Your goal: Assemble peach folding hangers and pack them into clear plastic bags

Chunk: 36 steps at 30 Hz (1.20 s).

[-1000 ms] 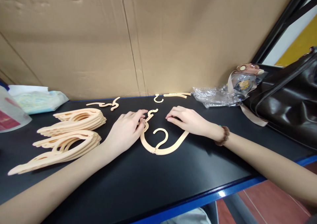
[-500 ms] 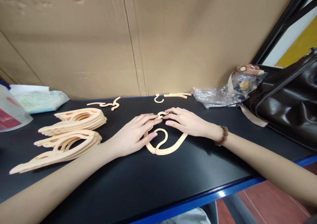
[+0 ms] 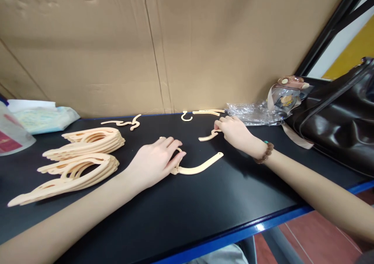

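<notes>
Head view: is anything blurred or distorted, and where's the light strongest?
Head view: wide-angle stretch slants the black post and pulls things toward the corners; brightest patch on the cardboard wall; the right hand, pinching a small hanger piece, and the left hand look sharp; glare glints on the table's blue rim.

table [image 3: 204,213]: black top, blue front edge
left: we count two hanger stacks [image 3: 96,140], wipes pack [image 3: 43,118]
centre: curved piece [image 3: 201,165], small piece [image 3: 208,136], scraps [image 3: 204,111] at back
right: plastic wrap [image 3: 248,114], black bag [image 3: 336,127]
</notes>
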Each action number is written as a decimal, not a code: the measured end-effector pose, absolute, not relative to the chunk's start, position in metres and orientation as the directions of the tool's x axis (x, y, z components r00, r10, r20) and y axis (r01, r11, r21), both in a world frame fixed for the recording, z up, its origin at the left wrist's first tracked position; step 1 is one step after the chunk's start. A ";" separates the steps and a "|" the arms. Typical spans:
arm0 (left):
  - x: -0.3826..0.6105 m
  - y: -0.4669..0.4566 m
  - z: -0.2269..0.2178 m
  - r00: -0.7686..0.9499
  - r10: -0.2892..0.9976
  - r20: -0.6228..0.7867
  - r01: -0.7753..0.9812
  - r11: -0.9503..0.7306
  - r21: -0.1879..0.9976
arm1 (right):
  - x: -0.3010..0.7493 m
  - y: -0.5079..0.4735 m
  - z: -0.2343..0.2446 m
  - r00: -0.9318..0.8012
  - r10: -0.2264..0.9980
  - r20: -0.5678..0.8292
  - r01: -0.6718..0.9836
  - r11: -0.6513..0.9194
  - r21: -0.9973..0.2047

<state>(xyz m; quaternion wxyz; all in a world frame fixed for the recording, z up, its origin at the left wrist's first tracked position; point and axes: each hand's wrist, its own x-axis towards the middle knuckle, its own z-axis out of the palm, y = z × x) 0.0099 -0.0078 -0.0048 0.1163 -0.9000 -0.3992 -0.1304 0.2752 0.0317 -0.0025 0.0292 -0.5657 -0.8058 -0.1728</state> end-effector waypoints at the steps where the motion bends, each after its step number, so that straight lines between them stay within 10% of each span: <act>1: 0.009 -0.006 -0.004 0.609 0.715 0.344 0.783 -0.612 -0.113 | 0.275 0.033 -0.002 -0.365 0.899 0.244 0.921 0.309 0.238; 10: 0.022 -0.029 -0.006 0.860 0.399 0.317 0.424 -0.906 -0.009 | 0.270 0.024 0.005 -0.220 0.930 0.293 0.965 0.163 0.205; 16: 0.026 -0.034 -0.004 0.838 0.411 0.358 0.459 -0.887 -0.055 | 0.270 0.018 0.010 -0.246 0.949 0.196 0.957 0.207 0.202; 24: 0.028 -0.030 -0.014 0.749 0.600 0.282 0.542 -0.799 0.260 | 0.252 0.009 0.010 -0.587 0.787 0.189 0.708 0.613 -0.350; 29: 0.024 -0.024 -0.014 0.628 0.754 0.191 0.584 -0.619 0.524 | 0.249 0.002 0.013 -0.610 0.782 0.124 0.572 0.544 -0.614; 36: 0.018 -0.014 -0.014 0.615 0.781 0.114 0.581 -0.546 0.604 | 0.246 -0.002 0.020 -0.640 0.765 0.074 0.425 0.433 -0.795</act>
